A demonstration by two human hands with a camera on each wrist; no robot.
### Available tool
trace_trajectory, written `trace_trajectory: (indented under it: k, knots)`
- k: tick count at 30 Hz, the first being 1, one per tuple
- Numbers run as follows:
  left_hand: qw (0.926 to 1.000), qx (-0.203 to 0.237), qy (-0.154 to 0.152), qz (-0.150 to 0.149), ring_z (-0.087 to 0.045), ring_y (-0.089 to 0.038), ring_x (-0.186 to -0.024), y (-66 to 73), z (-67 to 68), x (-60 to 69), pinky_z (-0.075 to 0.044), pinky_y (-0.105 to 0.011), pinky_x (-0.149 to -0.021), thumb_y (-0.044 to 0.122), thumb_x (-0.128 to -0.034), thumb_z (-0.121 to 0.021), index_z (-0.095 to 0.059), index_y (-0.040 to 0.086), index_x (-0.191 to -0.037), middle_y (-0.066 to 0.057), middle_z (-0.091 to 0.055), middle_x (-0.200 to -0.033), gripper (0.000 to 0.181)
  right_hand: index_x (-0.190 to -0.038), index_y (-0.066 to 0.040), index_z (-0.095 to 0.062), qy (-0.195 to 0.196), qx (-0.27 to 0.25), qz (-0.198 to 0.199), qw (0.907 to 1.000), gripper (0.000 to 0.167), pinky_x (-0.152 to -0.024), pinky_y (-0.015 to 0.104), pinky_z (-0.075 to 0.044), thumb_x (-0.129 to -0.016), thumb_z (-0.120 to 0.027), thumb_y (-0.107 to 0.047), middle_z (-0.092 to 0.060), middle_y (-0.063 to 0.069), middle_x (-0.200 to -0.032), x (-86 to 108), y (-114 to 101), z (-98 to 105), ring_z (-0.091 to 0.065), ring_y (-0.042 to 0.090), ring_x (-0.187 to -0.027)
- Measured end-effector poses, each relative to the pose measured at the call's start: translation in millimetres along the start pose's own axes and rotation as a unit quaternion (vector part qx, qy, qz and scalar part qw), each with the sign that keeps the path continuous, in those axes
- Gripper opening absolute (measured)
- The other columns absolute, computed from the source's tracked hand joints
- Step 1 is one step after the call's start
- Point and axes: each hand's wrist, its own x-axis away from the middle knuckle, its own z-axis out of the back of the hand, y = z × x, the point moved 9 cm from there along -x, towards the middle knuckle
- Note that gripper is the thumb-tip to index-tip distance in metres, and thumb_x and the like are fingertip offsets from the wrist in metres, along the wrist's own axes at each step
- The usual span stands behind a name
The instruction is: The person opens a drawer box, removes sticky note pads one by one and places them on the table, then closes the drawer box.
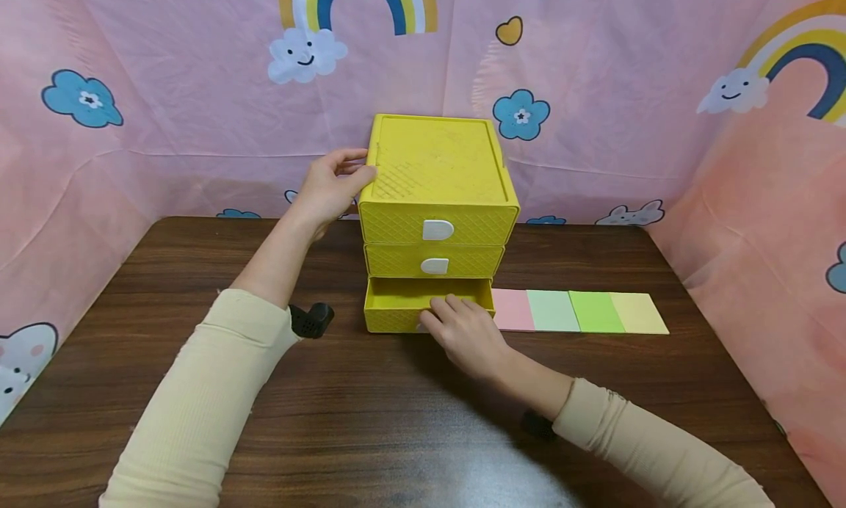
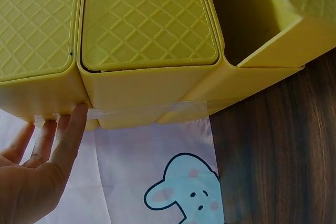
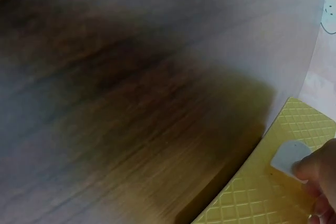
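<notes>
A yellow drawer cabinet [image 1: 432,225] with three stacked drawers stands on the table. Its bottom drawer [image 1: 391,320] is pulled out, and the inside that shows holds nothing. My right hand [image 1: 471,339] grips the front of that drawer, the thumb on its white handle [image 3: 286,156] in the right wrist view. Against the cabinet's upper left side rests my left hand [image 1: 328,189], its fingers fairly straight. The left wrist view shows those fingertips [image 2: 80,113] touching the side wall. The top drawer [image 1: 396,223] and middle drawer [image 1: 396,260] are closed.
Right of the cabinet, pink, mint, green and yellow paper squares [image 1: 575,311] lie in a row on the dark wooden table [image 1: 370,420]. A pink patterned cloth [image 1: 218,111] hangs behind and along both sides.
</notes>
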Motion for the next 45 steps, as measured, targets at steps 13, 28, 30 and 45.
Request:
trace_trajectory:
  k: [13,28,30,45]
  knots:
    - [1.0,-0.008,0.002,0.004,-0.041,-0.021,-0.122,-0.8,0.1,-1.8,-0.044,-0.035,-0.093,0.03,-0.0907,-0.055,-0.042,0.015,-0.138,-0.009,-0.043,-0.135,0.051,-0.081,-0.006,-0.059,0.021,-0.005,-0.008,0.9997,0.013,-0.05,0.024,-0.039,-0.089,-0.059,-0.016,-0.046,0.004,-0.072,-6.8,12.4,-7.7,-0.041,0.017,-0.059]
    - [0.9999,-0.011,0.003,-0.002,-0.04,-0.022,-0.124,0.1,0.4,-1.6,-0.041,-0.037,-0.098,0.028,-0.0912,-0.055,-0.042,0.013,-0.138,-0.01,-0.043,-0.135,0.05,-0.083,-0.006,-0.061,-0.004,0.007,-0.038,0.9993,0.012,-0.049,0.026,-0.044,-0.092,-0.054,-0.011,-0.051,0.004,-0.075,-12.6,23.1,-19.2,-0.049,0.018,-0.063]
    - [0.9999,-0.01,0.002,-0.005,-0.039,-0.022,-0.124,0.3,0.5,-1.4,-0.04,-0.037,-0.099,0.028,-0.0911,-0.055,-0.043,0.013,-0.137,-0.011,-0.043,-0.135,0.05,-0.083,-0.006,-0.061,-0.01,0.011,-0.039,0.9991,0.013,-0.05,0.026,-0.045,-0.092,-0.054,-0.011,-0.052,0.004,-0.076,-13.3,23.6,-20.5,-0.049,0.018,-0.064]
    - [1.0,-0.003,-0.006,0.006,-0.042,-0.022,-0.122,-1.8,-0.7,-2.0,-0.048,-0.035,-0.088,0.029,-0.0919,-0.053,-0.041,0.015,-0.139,-0.01,-0.042,-0.136,0.05,-0.076,-0.008,-0.058,0.006,0.073,-0.041,0.9965,0.02,-0.048,0.026,-0.043,-0.092,-0.053,-0.019,-0.053,0.003,-0.074,-17.8,26.5,-23.5,-0.051,0.019,-0.063]
